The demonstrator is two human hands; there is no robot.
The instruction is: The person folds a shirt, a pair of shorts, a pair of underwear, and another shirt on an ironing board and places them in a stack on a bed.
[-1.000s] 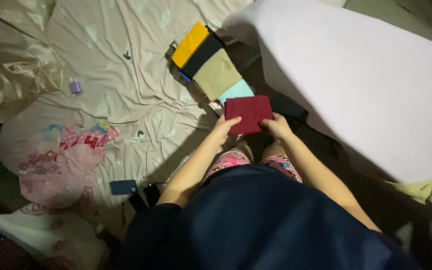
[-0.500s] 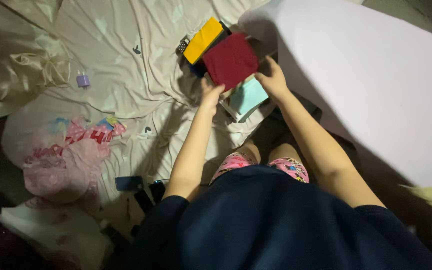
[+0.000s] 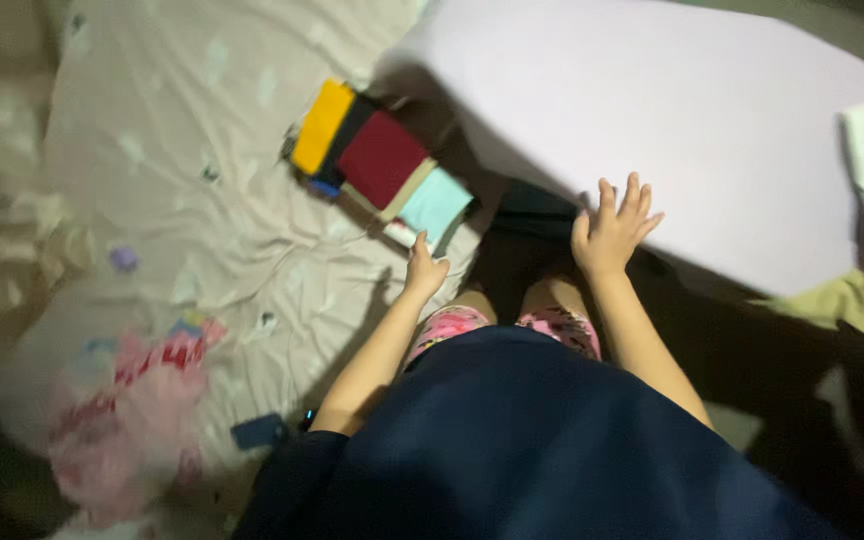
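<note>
Maroon folded cloth [image 3: 382,158] on stack, left hand [image 3: 423,272] loosely curled nearby, right hand [image 3: 611,230] fingers spread, both empty.

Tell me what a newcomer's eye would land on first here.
The row of folded cloths, yellow, dark, maroon, tan and pale blue, overlapping on the creased beige sheet. Next, the right hand, fingers spread at the edge of the big white slab, and the left hand, empty near the pale blue cloth.

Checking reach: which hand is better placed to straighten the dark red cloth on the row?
Probably left. The left hand is empty beside the row's near end, closer to the dark red cloth; the right hand is spread further away.
</note>
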